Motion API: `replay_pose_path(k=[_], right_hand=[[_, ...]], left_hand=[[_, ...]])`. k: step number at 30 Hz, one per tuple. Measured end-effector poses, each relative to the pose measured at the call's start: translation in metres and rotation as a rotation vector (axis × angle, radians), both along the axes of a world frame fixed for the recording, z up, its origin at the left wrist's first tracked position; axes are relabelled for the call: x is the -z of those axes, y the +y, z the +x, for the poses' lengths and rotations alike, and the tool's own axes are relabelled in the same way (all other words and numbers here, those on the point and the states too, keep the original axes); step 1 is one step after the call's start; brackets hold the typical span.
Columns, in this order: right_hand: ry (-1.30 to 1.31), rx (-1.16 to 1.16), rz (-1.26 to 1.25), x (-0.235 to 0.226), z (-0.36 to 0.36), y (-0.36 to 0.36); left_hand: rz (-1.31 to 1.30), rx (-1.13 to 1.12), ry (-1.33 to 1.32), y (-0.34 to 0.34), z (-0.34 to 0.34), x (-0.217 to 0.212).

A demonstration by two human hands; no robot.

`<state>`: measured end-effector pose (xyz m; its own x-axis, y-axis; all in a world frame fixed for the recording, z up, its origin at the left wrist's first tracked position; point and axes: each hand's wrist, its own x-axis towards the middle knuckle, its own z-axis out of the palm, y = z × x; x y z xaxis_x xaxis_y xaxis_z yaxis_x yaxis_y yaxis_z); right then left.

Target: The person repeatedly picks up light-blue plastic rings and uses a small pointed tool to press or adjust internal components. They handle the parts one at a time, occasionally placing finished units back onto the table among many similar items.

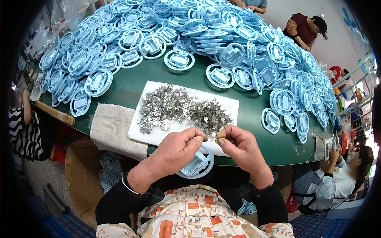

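Note:
My left hand (176,150) is closed on a light blue round plastic part (205,171), a ring with a raised moulded middle, held tilted below the table's near edge. The hand covers much of it. Just to its right, my right hand (243,148) is pinched, thumb against fingertips, at the near edge of a white foam board (228,104). Whatever lies between those fingertips is too small to make out. On the board, small silvery metal clips (164,105) are heaped, with a second darker pile (210,113) right beyond my fingers.
A large mound of light blue round parts (198,27) covers the far side of the green table (131,81). A whitish cloth pad (113,127) lies left of the board. Below it, a cardboard box (83,170) holds more blue parts. Another person (337,178) sits at right; others are beyond the table.

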<state>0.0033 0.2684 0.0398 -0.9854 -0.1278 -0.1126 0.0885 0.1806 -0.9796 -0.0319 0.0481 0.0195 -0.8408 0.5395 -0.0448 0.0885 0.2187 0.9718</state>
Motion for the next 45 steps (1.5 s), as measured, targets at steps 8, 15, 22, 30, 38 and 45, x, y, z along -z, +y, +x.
replay_pose_path(k=[8,15,22,30,38,45], right_hand=[[0.490,-0.099,0.413,0.003,0.013,-0.009],[0.498,-0.109,0.430,0.009,0.008,-0.014],[0.113,0.103,-0.214,0.019,0.030,0.009],[-0.072,0.115,-0.463,0.024,0.038,-0.007],[-0.276,0.131,-0.611,0.037,0.046,-0.003],[0.044,-0.177,-0.023,0.008,0.044,0.024]], left_hand=[[-0.070,-0.055,-0.078,-0.003,-0.005,-0.004],[-0.183,-0.055,-0.096,-0.003,-0.010,-0.001],[0.402,-0.255,-0.262,-0.009,-0.004,0.006],[0.690,-0.269,-0.398,0.012,0.011,0.010],[0.708,-0.256,-0.381,0.022,0.030,0.014],[0.520,-0.108,-0.301,0.005,0.016,-0.008]])
